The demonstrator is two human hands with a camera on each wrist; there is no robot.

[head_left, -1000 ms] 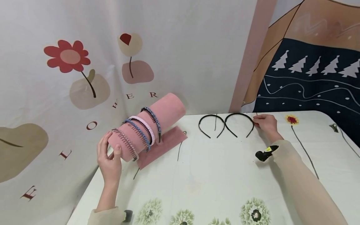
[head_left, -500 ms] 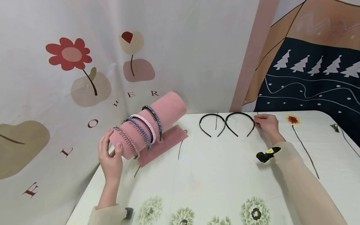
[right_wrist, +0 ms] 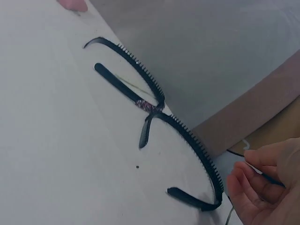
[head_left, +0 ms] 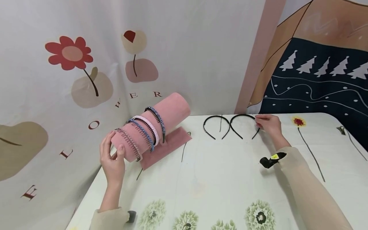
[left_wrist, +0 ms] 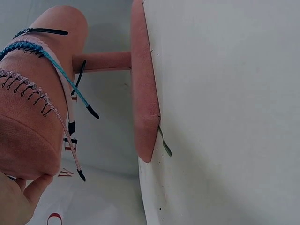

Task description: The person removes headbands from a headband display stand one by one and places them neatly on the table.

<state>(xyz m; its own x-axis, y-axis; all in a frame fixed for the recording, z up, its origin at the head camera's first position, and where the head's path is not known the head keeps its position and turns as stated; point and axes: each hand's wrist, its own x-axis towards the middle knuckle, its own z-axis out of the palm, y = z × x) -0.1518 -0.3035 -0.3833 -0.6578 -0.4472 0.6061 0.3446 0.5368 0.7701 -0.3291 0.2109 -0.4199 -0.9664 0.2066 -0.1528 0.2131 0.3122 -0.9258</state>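
Note:
A pink plush headband holder (head_left: 174, 105), a tilted roll on a flat base (head_left: 172, 145), stands at the left and bears several headbands. Among them are a glittery one (head_left: 158, 117), a blue braided one (head_left: 142, 130) and a pale pinkish braided one (head_left: 129, 141) nearest its lower end. My left hand (head_left: 113, 163) grips that lower end, thumb and fingers spread around it. Two black toothed headbands lie side by side at the back: a left one (head_left: 216, 117) and a right one (right_wrist: 199, 147). Fingers loosely curled, my right hand (head_left: 269, 126) has its fingertips right at the right headband's outer side.
The white table cover (head_left: 207, 179) has printed flowers, one red and yellow (head_left: 299, 121). A pale flower-printed curtain (head_left: 201, 57) hangs behind and at the left. A dark tree-patterned cloth (head_left: 319, 92) hangs at the back right.
My right hand has shifted slightly left, so its fingertips now overlap the right black headband's side. The left hand keeps its grip on the holder.

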